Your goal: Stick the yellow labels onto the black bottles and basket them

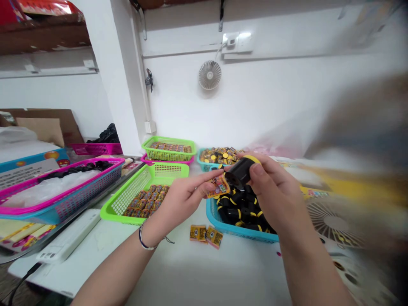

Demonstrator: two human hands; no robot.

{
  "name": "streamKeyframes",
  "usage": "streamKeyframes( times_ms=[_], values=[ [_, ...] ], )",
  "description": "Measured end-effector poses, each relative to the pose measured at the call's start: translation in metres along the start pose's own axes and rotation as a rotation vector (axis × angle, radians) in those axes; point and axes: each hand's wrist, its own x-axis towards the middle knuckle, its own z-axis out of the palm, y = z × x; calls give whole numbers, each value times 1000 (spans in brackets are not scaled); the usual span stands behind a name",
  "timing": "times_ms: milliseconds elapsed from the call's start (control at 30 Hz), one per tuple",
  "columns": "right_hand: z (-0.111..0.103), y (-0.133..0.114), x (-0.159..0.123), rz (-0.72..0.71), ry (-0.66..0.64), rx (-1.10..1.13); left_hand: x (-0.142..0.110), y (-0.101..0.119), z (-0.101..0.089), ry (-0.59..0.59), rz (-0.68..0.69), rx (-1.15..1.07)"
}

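**A:** A white wall rises ahead with a small clip-on fan (209, 75) on it, and a white table (204, 276) runs below. What are the hands doing?

**B:** The left hand (181, 191) pinches a small yellow foil packet (219, 187) between thumb and fingertips. The right hand (276, 191) curls around a black capsule with a yellow band (240, 172), its fingers pressed closely on it. Packet and capsule are just beside each other, above a blue basket (239, 231) at 6 o'clock.

**A:** What lies around them?

**B:** That basket holds a loose heap of banded black capsules (242, 208). At 9 o'clock, a green basket (127, 199) holds neat rows of wrapped rolls (145, 202). Another green basket (168, 155) at 11 o'clock holds flat rows of packets, and a teal basket (204, 163) at 12 o'clock holds a yellow-and-black pile. Two yellow packets (205, 236) lie on the table at 6 o'clock.

**A:** How much is done, and how much is left?

**B:** The green baskets show orderly rows, while the blue basket's capsules are still heaped. I can't tell how many it holds.
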Motion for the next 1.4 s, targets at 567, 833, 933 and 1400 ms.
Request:
streamKeyframes(
  times_ms=[567,833,933,1400],
  values=[
    [7,6,-2,56,-45,99,-9,-4,15,184,52,-44],
    [7,15,5,57,19,36,2,-8,13,285,97,-70],
    [7,17,7,72,52,73,4,-13,16,331,-29,-226],
    [14,15,2,115,79,135,1,-14,14,426,-107,-262]
  ],
)
